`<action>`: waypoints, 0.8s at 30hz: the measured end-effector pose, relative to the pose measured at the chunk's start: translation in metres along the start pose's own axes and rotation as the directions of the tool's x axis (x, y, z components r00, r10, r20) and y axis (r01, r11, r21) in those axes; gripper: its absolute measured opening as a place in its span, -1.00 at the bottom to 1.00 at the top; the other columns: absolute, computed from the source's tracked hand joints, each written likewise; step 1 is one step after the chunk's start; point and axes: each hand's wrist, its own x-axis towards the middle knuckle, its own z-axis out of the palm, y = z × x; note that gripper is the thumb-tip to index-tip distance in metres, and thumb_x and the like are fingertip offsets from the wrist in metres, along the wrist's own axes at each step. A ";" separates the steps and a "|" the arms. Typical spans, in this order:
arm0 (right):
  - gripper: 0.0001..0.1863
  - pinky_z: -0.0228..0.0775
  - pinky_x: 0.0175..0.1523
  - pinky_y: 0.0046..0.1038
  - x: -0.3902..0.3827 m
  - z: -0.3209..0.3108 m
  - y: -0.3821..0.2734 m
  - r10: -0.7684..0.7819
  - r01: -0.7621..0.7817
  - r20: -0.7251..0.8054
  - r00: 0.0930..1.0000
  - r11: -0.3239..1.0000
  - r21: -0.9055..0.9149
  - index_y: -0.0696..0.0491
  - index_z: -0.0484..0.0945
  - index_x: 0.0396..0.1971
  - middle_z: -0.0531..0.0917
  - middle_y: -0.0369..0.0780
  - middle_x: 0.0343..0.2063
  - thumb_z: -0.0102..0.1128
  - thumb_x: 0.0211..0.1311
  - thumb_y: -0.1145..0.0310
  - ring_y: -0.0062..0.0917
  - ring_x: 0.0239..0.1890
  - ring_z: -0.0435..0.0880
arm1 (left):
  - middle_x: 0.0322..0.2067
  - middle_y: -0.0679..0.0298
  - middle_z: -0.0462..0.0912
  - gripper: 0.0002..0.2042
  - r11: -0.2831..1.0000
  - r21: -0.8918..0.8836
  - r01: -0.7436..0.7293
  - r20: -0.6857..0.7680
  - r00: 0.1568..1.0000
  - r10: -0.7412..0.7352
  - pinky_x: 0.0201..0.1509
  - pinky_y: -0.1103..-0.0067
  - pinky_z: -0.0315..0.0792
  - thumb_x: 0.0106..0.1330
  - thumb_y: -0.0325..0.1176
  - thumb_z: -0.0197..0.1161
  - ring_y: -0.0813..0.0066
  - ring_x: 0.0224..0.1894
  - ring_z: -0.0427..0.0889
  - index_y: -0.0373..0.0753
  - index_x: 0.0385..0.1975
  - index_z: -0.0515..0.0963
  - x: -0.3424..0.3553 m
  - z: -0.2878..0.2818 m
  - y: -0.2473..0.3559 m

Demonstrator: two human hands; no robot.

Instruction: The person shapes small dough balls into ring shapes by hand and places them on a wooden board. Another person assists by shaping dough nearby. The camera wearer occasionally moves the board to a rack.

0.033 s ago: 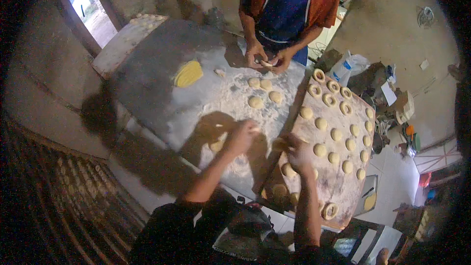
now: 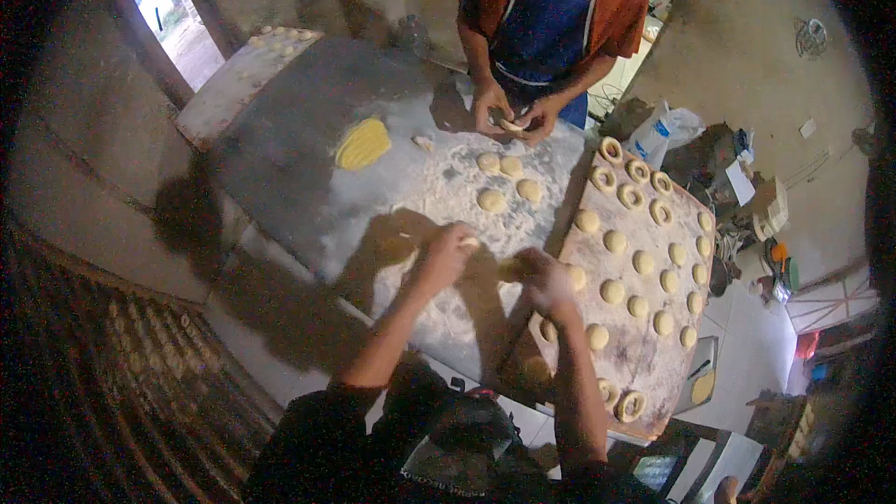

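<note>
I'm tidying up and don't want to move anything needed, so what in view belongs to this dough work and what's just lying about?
Dough work:
- pale piece at your left hand
- dough rounds
- dough rings
- board
- flour
- table

Apparently just lying about:
- plastic bag
- white paper
- orange item

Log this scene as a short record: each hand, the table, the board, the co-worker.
Left hand: over the table, a small pale piece at the fingertips of the left hand
Right hand: the right hand is blurred, near the board's left edge; grip unclear
Table: grey table with scattered flour, four dough balls, a yellow slab
Board: board with dough rings at far and near ends, dough rounds between
Co-worker: blue apron, both hands at a dough piece
</note>
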 end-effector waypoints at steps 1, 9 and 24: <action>-0.70 0.51 -0.03 -0.34 0.034 0.033 -0.002 0.004 -0.010 0.064 0.998 0.996 0.087 0.11 0.59 -0.12 0.69 -0.04 -0.20 0.25 0.11 0.39 -0.24 -0.13 0.71 | -0.19 0.05 0.64 -0.76 0.994 0.108 -0.020 0.000 1.000 0.020 0.05 0.35 0.47 0.29 -0.39 0.24 0.16 -0.12 0.64 -0.29 -0.09 0.51 0.014 -0.027 -0.024; -0.69 0.47 -0.10 -0.17 0.120 0.148 -0.023 -0.164 0.174 0.058 0.985 0.925 -0.339 0.05 0.58 -0.21 0.60 -0.10 -0.29 0.32 0.10 0.21 -0.14 -0.18 0.60 | -0.21 -0.04 0.63 -0.76 0.916 0.393 -0.084 -0.312 0.924 0.219 -0.03 0.29 0.48 0.32 -0.39 0.20 0.05 -0.18 0.63 -0.29 -0.06 0.51 0.007 -0.074 -0.093; -0.30 0.44 -0.06 -0.39 0.127 0.118 -0.115 0.077 -0.015 -0.320 0.944 0.981 0.192 0.03 0.32 0.17 0.50 -0.26 -0.24 0.38 -0.05 0.51 -0.43 -0.13 0.50 | -0.26 0.08 0.57 -0.67 0.967 -0.061 -0.246 -0.123 0.964 0.237 -0.04 0.38 0.47 0.17 -0.56 0.24 0.23 -0.20 0.59 -0.32 -0.03 0.47 -0.007 -0.110 -0.014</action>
